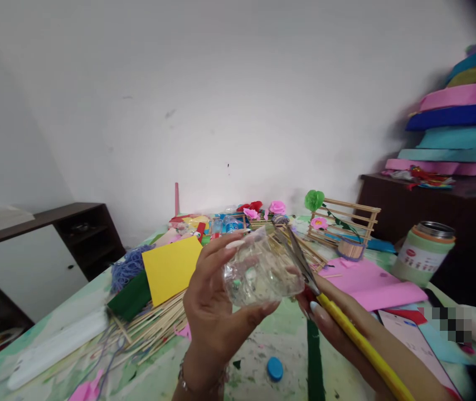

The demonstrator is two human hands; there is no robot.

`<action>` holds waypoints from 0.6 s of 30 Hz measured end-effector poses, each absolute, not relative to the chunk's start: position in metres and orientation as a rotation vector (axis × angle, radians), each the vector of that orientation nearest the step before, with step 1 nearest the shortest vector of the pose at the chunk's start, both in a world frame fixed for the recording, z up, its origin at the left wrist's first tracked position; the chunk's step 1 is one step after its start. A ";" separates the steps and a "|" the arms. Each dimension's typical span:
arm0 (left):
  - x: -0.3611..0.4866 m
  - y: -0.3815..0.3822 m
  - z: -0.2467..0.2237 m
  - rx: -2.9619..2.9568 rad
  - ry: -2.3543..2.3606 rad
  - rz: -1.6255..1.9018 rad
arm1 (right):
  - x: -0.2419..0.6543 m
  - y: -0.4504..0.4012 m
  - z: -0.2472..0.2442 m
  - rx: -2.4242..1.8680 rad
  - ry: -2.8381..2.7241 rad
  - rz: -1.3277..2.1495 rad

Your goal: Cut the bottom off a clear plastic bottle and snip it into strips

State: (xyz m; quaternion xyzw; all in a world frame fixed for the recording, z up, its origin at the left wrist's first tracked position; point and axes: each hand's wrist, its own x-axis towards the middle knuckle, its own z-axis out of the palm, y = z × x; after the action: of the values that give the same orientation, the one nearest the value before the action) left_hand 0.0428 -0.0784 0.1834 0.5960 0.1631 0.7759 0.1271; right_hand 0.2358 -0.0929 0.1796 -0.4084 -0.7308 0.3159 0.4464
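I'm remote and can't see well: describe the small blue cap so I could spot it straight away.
Start at the paint-spattered table and look just below the left hand, which holds a clear plastic bottle piece. The blue cap lies alone on the tabletop beside a dark green strip. It is the only small round blue thing there.

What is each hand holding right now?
Left hand: closed on the clear plastic bottle piece.
Right hand: closed on the yellow-handled scissors.

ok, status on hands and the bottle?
Left hand grips clear bottle, held up over table. Right hand holds scissors, blades at bottle. Blue cap on table below.
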 end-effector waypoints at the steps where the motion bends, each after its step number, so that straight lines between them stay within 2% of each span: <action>1: 0.043 -0.078 0.183 1.743 0.478 2.253 | 0.235 -0.093 0.182 -1.021 -1.840 0.799; 12: 0.047 -0.076 0.183 1.777 0.455 2.186 | 0.225 -0.083 0.186 -0.855 -1.877 0.911; 18: 0.050 -0.079 0.183 1.649 0.437 2.160 | 0.226 -0.084 0.189 -0.978 -1.844 0.874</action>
State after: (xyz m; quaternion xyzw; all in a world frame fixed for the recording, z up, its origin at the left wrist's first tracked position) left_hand 0.0500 -0.0785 0.1830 0.5878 0.1559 0.7700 0.1931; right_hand 0.2264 -0.0842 0.1886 -0.3913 -0.7374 0.3497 0.4253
